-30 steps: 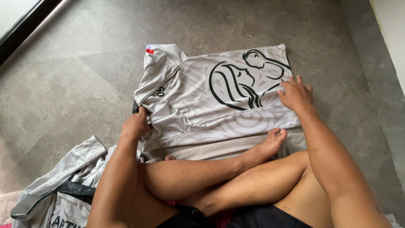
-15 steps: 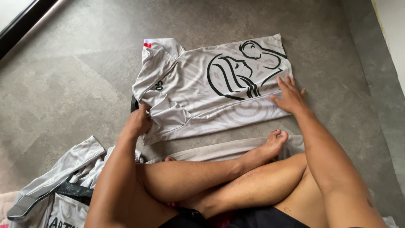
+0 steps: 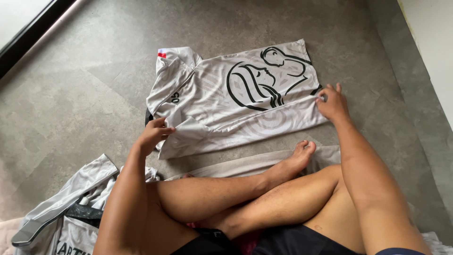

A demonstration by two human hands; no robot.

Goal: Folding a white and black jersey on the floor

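Note:
A light grey jersey (image 3: 236, 101) with a black line drawing lies spread on the grey floor in front of my crossed legs. My left hand (image 3: 155, 134) pinches its near left corner by the sleeve. My right hand (image 3: 333, 103) grips the jersey's right edge, fingers curled on the cloth. The lower part of the jersey is folded over onto itself along the near edge. A second strip of pale cloth (image 3: 250, 163) lies under my foot (image 3: 293, 162).
A heap of grey and black garments (image 3: 71, 208) lies at the lower left beside my left knee. A dark window frame (image 3: 33, 40) runs along the upper left. A pale wall (image 3: 432, 52) borders the right side.
Both hands have carried the jersey's near edge farther away from me, so the fold lies higher on the shirt. A strip of bare floor now shows between jersey and foot.

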